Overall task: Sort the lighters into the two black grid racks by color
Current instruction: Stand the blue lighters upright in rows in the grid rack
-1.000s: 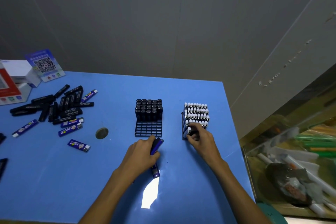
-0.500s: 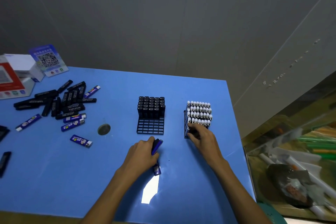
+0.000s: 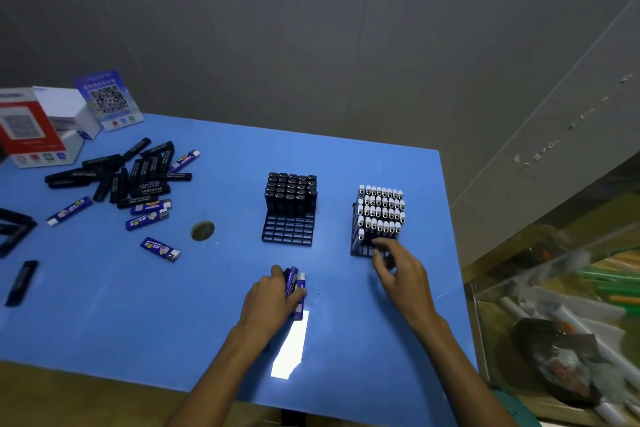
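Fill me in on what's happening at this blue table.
A person is sorting lighters by color into two black grid racks. The left hand holds a small bunch of blue lighters low over the table. The right hand is at the front row of the right rack, nearly full of blue lighters. The left rack holds black ones, its front rows empty. More lighters of both colors lie loose at far left.

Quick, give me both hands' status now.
Left hand: closed around a bunch of blue lighters.
Right hand: fingers curled at the front of the right rack; whether it pinches a lighter cannot be told.
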Demonstrator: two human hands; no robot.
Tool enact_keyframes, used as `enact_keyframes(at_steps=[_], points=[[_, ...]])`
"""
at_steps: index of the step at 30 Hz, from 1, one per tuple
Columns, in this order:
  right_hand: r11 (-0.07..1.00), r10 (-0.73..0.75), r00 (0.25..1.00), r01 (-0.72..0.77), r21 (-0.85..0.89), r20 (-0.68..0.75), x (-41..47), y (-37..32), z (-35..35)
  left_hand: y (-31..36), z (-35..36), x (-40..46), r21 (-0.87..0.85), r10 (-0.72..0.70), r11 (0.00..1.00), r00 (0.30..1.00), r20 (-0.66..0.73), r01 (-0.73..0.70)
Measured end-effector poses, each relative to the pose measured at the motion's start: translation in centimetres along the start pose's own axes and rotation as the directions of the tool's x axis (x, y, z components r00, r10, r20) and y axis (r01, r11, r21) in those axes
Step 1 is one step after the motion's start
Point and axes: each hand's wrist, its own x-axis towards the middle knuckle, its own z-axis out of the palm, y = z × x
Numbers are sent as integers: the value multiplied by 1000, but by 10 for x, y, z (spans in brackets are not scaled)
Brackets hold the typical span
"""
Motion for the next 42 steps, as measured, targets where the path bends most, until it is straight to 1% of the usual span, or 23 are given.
enact_keyframes(at_steps=[6,9,11,14,17,19,21,23,26,29,32,34,36,39,42], points=[[1000,-15,998,15,0,55,-8,10,-11,12,8,-3,-73,-3,997,1000,28,5],[1000,-11,997,9,17,81,-10,10,-16,19,8,-3,-96,27,995,999,41,-23],[998,7,993,-13,54,119,-11,6,-18,25,7,-3,-112,50,993,998,24,-47],[989,14,968,-50,136,249,-9,-10,-18,37,8,-5,-107,83,991,996,16,-81],[976,-59,902,-37,213,428,-5,-26,-13,50,7,-6,-118,131,985,991,19,-128],[953,-63,877,-90,291,477,-1,-33,-10,59,4,-7,-131,172,977,985,25,-168],[916,-15,875,-181,357,484,3,-38,-9,66,2,-7,-125,201,973,979,32,-196],[888,35,859,-261,378,511,6,-39,-11,72,1,-7,-107,211,973,977,41,-206],[835,78,797,-380,397,599,11,-33,-16,75,3,-6,-97,215,973,975,53,-209],[774,60,737,-460,435,673,15,-24,-24,79,6,-7,-120,216,971,974,62,-208],[713,12,711,-499,493,703,20,-18,-31,83,6,-7,-145,208,970,976,71,-196],[681,4,716,-513,523,698,25,-15,-36,85,6,-7,-158,218,966,973,75,-205],[629,23,758,-518,580,652,31,-11,-42,85,4,-6,-148,232,964,970,68,-220],[559,96,822,-511,653,561,42,-4,-55,79,1,-6,-145,221,967,974,56,-211],[482,163,842,-523,703,514,43,4,-64,74,-2,-4,-162,203,968,977,59,-191]])
